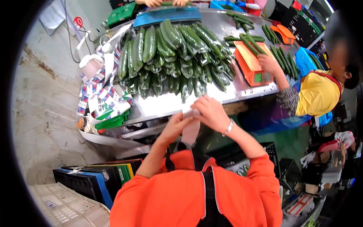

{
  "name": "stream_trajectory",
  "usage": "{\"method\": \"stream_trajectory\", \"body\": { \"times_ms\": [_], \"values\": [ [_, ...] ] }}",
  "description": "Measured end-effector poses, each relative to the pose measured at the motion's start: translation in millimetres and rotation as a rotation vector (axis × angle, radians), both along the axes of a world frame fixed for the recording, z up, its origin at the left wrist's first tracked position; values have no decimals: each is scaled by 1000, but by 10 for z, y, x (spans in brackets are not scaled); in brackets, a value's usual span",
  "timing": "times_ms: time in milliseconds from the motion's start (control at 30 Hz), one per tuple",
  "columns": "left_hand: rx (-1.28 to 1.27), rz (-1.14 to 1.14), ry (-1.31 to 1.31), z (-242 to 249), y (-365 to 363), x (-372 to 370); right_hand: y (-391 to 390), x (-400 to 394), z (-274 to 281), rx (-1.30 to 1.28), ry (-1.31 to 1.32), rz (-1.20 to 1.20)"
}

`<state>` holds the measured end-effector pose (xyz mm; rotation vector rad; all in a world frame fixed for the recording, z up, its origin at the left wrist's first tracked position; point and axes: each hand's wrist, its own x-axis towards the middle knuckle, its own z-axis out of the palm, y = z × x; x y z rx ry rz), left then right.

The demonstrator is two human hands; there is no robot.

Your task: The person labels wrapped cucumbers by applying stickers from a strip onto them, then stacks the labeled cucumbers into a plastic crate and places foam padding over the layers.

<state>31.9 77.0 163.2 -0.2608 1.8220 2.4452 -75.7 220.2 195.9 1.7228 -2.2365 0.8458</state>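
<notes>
Both my hands meet just off the near edge of the metal table. My left hand [175, 128] pinches a pale, whitish strip [190, 133] that hangs down toward my red clothing. Close beside it, my right hand [211, 113] has its fingers closed at the strip's upper end. Whether the strip is paper or film I cannot tell. Right beyond my fingers lies a big stack of plastic-wrapped cucumbers [162, 49], piled several layers high.
At the left, label strips [99, 96] heap over the table's corner. An orange scale [252, 70] stands right of the stack, where a co-worker in a yellow top [319, 92] handles loose cucumbers. Folded crates [90, 181] lean at lower left. Another person's hands show behind a blue tray [166, 16].
</notes>
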Motion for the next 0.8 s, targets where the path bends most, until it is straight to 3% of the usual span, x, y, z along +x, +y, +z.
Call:
{"method": "stream_trajectory", "body": {
  "times_ms": [300, 467, 500, 600, 733, 767, 800],
  "values": [
    [-1, -73, -5, -67, -241, -263, -136, -158, 257, -15, -59, 15],
    [-135, -136, -41, 297, -247, -250, -194, -247, 370, -12, -117, 54],
    [-117, -155, -48, 400, -253, -235, -207, -252, 376, 13, -132, 57],
    [58, -228, 52, 109, -309, -301, -237, -310, 393, 63, -206, 81],
    [211, -479, 176, 20, -365, -293, -204, -598, 541, 294, -694, 128],
    [142, -524, 58, 136, -370, -242, -158, -790, 514, 71, -837, 125],
    [248, -510, -44, 83, -390, -192, -60, -998, 535, 50, -959, -79]
  ]
}}
